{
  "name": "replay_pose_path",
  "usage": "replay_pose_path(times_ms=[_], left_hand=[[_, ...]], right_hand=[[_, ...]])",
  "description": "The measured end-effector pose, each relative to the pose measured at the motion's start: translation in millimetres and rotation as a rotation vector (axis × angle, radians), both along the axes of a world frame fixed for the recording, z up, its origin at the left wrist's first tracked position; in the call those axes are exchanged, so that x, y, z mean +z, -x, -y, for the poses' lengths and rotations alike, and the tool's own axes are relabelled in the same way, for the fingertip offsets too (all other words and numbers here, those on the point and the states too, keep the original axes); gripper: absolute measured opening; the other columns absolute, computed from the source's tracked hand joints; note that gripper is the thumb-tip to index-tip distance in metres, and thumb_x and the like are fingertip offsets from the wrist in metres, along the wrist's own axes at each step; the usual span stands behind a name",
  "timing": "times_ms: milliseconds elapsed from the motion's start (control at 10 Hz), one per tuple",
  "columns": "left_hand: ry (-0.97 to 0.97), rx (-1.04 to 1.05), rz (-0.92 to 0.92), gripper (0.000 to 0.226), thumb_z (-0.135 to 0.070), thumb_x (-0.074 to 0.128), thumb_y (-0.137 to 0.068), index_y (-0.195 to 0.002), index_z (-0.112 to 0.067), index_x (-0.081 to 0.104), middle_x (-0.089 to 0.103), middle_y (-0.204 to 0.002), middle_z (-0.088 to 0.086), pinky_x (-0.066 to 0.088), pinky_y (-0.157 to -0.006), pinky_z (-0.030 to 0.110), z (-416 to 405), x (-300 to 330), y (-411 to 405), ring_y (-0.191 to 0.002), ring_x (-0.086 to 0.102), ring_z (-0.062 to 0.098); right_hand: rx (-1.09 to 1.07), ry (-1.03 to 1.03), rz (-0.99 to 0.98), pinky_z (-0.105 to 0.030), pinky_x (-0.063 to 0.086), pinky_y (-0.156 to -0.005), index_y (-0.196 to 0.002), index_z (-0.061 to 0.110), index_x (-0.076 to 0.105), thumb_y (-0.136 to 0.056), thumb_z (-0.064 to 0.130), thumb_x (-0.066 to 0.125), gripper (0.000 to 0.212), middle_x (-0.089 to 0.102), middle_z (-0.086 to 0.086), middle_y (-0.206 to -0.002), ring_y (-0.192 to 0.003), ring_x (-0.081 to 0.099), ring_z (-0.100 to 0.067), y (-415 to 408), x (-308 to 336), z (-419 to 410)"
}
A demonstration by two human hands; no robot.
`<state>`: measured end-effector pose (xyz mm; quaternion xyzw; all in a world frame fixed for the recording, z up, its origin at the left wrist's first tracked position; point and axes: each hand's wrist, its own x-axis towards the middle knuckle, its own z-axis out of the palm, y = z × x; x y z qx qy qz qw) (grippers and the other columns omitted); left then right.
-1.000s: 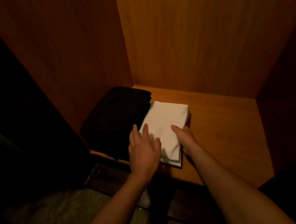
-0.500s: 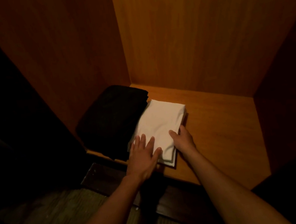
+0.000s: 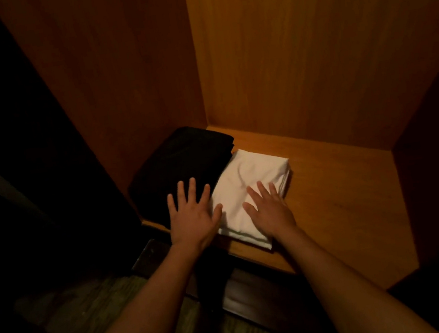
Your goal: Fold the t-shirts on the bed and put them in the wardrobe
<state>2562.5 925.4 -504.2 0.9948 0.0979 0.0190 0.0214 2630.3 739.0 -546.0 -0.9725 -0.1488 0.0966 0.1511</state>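
Two folded shirts already lie side by side on the wardrobe shelf [image 3: 329, 177]: a black one [image 3: 182, 157] by the left wall and a white one [image 3: 251, 190] touching it. The left hand [image 3: 193, 216] lies flat, fingers spread, on the black; the right hand [image 3: 269, 210] lies flat on the white, gripping nothing. The bed is out of view, so I can't tell whether any shirts remain.

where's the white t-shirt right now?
Head view: the folded white t-shirt lies at the wardrobe shelf's front edge, touching the folded black t-shirt on its left, with the right hand flat on it.

The black folded garment [image 3: 180, 161] is too dark to read — perhaps a t-shirt; the left hand [image 3: 192, 213] hides its front edge.
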Motion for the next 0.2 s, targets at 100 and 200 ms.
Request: replay_pose_path(times_ms=[100,200], left_hand=[[0.127,-0.017,-0.048,0.063,-0.06,0.021,-0.099,-0.156,-0.033,0.019,-0.001,-0.165,0.003,-0.006,-0.121,0.051,-0.9,7.1,1.4,-0.151,-0.011,0.027],[0.27,0.006,-0.04,0.061,-0.06,0.026,-0.1,-0.154,-0.032,0.026,0.005,-0.165,0.002,-0.003,-0.121,0.05,0.4,29.5,0.3,-0.151,-0.006,0.025]], right_hand=[[-0.019,0.021,-0.007,-0.045,0.004,-0.122,-0.156,0.033,0.012,-0.102,0.056,0.017,0.059,0.003,0.003,-0.165,-0.151,-0.005,-0.026,2.6,11.9,2.5],[-0.059,-0.052,0.116,-0.043,0.007,-0.121,-0.155,0.032,0.02,-0.102,0.054,0.021,0.058,0.01,0.004,-0.165,-0.152,0.002,-0.023,14.7,36.2,-3.8]])
